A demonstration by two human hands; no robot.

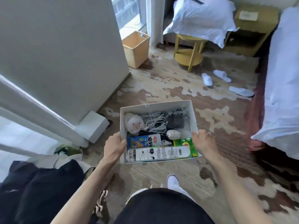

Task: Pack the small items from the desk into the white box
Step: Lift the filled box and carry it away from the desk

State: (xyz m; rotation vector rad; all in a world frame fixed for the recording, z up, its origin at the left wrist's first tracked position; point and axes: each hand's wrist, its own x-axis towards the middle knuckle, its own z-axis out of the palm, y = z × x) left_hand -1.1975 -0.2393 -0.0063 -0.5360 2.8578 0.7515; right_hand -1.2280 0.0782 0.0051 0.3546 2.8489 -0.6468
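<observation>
Packing looks all but done: above a patterned carpet (161, 88) in a bedroom, a person holds the white box (155, 105) level in front of the body, lid off and its floor nearly covered. No desk can be made out with certainty in this view, so whether any small items are left to collect cannot be judged from here.

The box is a shallow, open cardboard carton with plain white walls. It is clear of the floor and gripped at its two short sides near the closest corners. The left hand (114, 147) clamps the left wall with its thumb hooked over the rim. Its other fingers are hidden beneath and cannot be told. The right hand (203, 143) grips the right wall with its thumb at the rim and its fingers curled close together along the outside.

Inside, a long white printed carton (160, 153) lies along the near wall. A tangle of white cables (155, 121) fills the far middle, with a round plush with a bear face (134, 125) in the far left corner. A blue packet (142, 141) and a green packet (186, 144) sit just behind the long carton. A black pouch (175, 121) lies to the right of the cables, and a small pale earbud case (172, 134) rests near the centre.
</observation>
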